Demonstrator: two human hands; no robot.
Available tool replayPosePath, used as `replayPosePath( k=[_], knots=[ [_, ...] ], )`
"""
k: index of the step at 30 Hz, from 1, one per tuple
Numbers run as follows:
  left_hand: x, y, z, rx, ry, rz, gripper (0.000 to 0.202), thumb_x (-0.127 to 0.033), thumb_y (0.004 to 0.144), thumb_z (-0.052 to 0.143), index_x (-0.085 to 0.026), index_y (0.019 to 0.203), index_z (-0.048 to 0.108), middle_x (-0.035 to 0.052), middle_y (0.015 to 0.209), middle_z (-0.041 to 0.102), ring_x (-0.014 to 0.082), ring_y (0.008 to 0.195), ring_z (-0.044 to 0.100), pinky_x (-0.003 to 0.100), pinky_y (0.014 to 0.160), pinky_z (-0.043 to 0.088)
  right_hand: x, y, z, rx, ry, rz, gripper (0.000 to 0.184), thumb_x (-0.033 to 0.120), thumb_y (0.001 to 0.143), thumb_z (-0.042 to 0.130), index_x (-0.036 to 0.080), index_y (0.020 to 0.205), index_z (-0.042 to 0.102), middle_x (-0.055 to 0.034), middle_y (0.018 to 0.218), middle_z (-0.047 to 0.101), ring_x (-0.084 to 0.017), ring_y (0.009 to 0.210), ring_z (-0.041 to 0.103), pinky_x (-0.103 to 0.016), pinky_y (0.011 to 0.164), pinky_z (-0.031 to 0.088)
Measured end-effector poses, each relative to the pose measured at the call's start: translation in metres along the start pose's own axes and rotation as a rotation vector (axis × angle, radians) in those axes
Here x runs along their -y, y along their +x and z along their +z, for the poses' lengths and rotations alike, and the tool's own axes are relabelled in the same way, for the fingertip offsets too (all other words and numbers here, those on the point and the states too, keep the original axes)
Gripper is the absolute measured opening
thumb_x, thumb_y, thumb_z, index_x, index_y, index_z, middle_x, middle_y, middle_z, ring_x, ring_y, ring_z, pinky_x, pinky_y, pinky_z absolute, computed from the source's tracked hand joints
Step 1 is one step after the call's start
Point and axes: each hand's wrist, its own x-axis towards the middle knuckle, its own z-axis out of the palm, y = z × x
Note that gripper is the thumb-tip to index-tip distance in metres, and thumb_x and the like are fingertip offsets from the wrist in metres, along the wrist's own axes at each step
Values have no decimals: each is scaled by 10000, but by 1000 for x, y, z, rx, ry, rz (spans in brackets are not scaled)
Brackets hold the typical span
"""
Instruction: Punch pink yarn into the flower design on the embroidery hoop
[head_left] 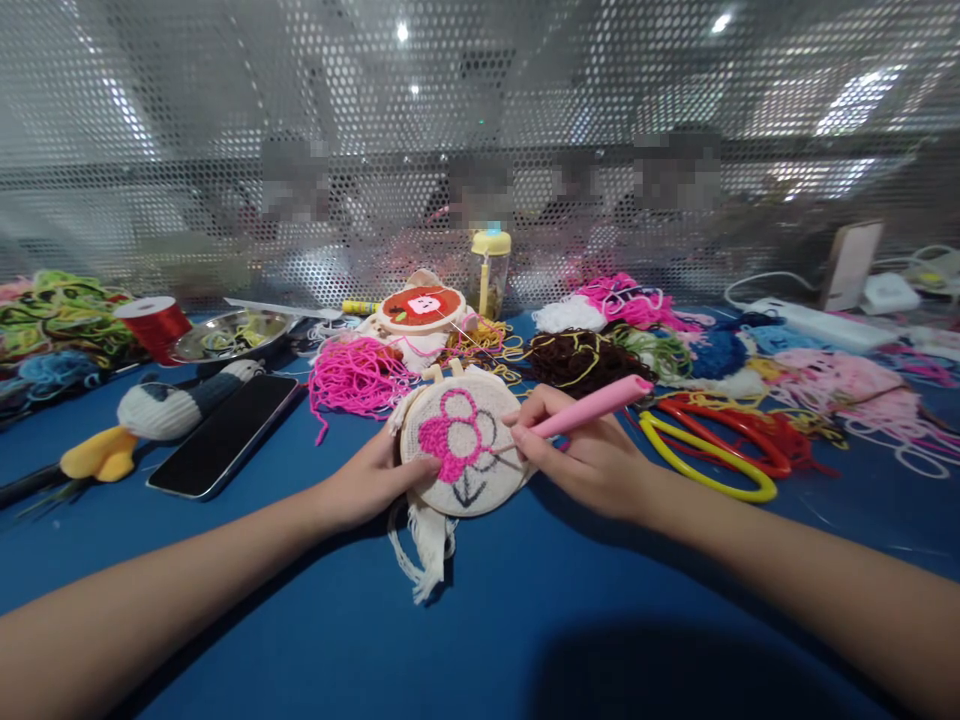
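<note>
A small round embroidery hoop (463,440) stands tilted on the blue table (525,620). Its cream cloth bears a flower outline partly filled with pink yarn. My left hand (371,482) grips the hoop's left edge, thumb on the front. My right hand (592,455) is closed around a pink punch needle (592,405), its tip touching the cloth at the flower's right side. Frayed cloth hangs below the hoop.
A black phone (225,432) and a knitted duck toy (150,415) lie at left. Behind are pink yarn (356,375), a second hoop (421,308), a yellow-capped bottle (490,268), a metal dish (232,335), a red spool (156,325) and yarn piles. Red and yellow hoops (712,450) lie right. A perforated screen stands behind.
</note>
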Motion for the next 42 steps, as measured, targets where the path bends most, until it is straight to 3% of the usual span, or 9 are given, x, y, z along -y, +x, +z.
replayPosePath(
  k=[9, 19, 23, 29, 32, 35, 37, 39, 42],
  knots=[
    [0, 0, -1, 12, -1, -9, 568, -235, 725, 568, -182, 1230, 315, 103, 1266, 442, 262, 1193, 344, 378, 972, 337, -4, -2, 1, -34, 13, 43, 164, 205, 803, 390, 177, 644, 423, 10, 620, 492, -91, 602, 511, -204, 570, 408],
    [1, -1, -1, 3, -17, -18, 547, -224, 721, 573, -185, 1208, 327, 95, 1300, 400, 266, 1188, 351, 376, 963, 354, -6, -3, 8, -11, -44, -62, 197, 236, 814, 373, 170, 631, 407, 4, 618, 473, -85, 563, 454, -223, 557, 376],
    [1, -1, -1, 24, -40, -27, 526, -220, 725, 569, -190, 1196, 336, 96, 1301, 398, 268, 1186, 356, 384, 951, 367, -7, -4, 8, 93, -112, -88, 231, 248, 820, 398, 163, 604, 402, 16, 578, 444, -74, 529, 402, -209, 506, 327],
    [3, 0, -1, 13, -35, -4, 520, -224, 729, 567, -183, 1198, 345, 103, 1281, 424, 269, 1176, 371, 383, 950, 370, -3, -3, 6, 138, -71, -29, 61, 176, 784, 436, 147, 736, 462, 6, 643, 506, -72, 567, 440, -185, 520, 342],
    [3, 0, -1, 21, -33, 4, 542, -223, 730, 568, -185, 1215, 327, 99, 1294, 408, 264, 1179, 367, 376, 962, 358, -8, -2, 10, 122, -179, -123, 172, 254, 808, 437, 151, 672, 458, -1, 606, 491, -89, 564, 432, -203, 534, 341],
    [2, -1, -2, 30, -23, 18, 593, -221, 732, 567, -197, 1254, 285, 91, 1305, 395, 257, 1187, 355, 374, 983, 331, -20, -1, 17, 117, -338, -339, 317, 369, 824, 408, 163, 587, 450, 14, 522, 459, -100, 524, 398, -245, 621, 349],
    [2, -1, -2, 40, -18, 25, 628, -220, 736, 564, -210, 1280, 251, 86, 1303, 398, 254, 1187, 356, 375, 987, 325, -26, -2, 21, 115, -415, -443, 303, 350, 836, 392, 163, 614, 479, 27, 512, 475, -93, 509, 397, -264, 695, 330],
    [3, -2, -4, 52, -13, 21, 636, -221, 738, 562, -217, 1288, 242, 84, 1301, 401, 251, 1186, 358, 372, 984, 329, -29, -3, 21, 124, -475, -463, 255, 310, 840, 392, 169, 660, 507, 33, 532, 509, -90, 521, 416, -287, 744, 292],
    [3, -2, -5, 53, -24, 1, 611, -225, 735, 566, -215, 1272, 275, 83, 1304, 399, 255, 1193, 347, 366, 973, 343, -26, -3, 19, 169, -458, -381, 182, 282, 824, 415, 179, 726, 529, 20, 620, 566, -103, 604, 474, -326, 792, 234]
  ],
)
